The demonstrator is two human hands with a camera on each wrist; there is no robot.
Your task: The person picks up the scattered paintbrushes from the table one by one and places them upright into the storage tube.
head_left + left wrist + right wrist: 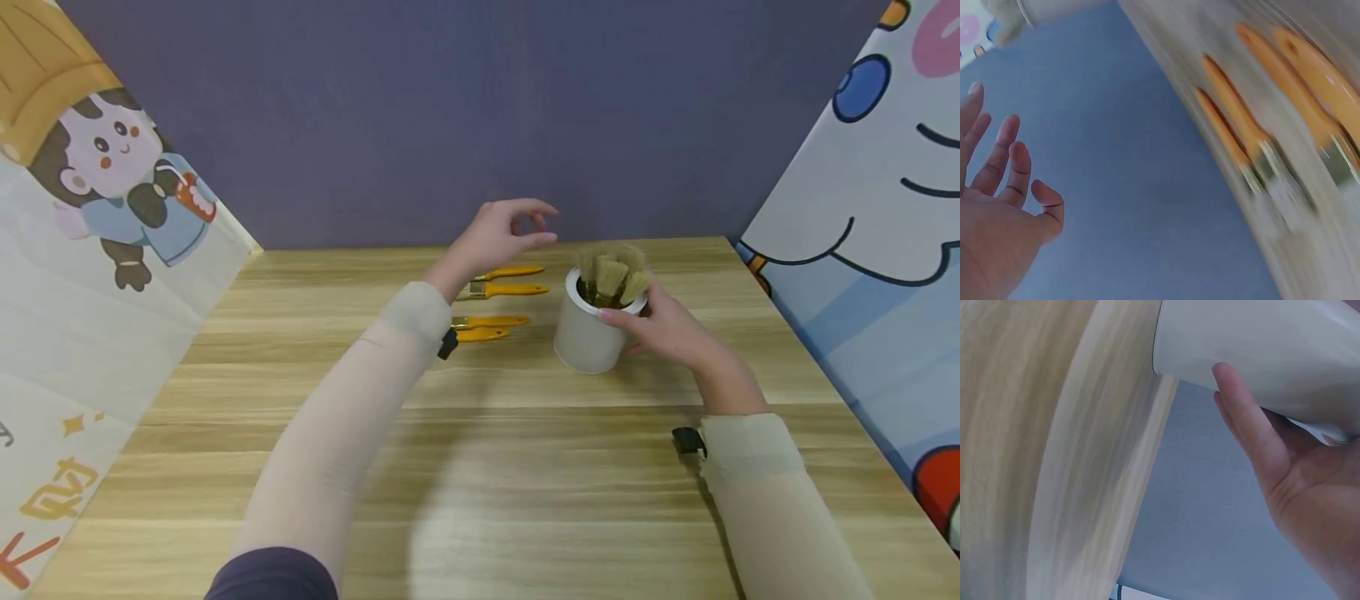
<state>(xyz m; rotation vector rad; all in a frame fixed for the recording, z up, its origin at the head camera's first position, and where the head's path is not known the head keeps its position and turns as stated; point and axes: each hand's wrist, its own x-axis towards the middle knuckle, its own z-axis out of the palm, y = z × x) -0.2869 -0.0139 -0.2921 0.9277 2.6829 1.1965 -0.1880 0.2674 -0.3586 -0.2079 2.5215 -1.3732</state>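
A white cylindrical pot stands on the table, with several paintbrushes in it, bristles up. My right hand holds the pot from the right, thumb near the rim; in the right wrist view its fingers lie along the smooth wall. Up in the air, left of the pot, my left hand has loosely bent fingers and nothing in them. Several flat paintbrushes with orange handles lie on the table below it, their bristle ends partly hidden by the left arm. The left wrist view shows these brushes blurred.
The wood-grain table ends at a dark blue-grey wall behind. Cartoon-printed panels stand along the left and right sides.
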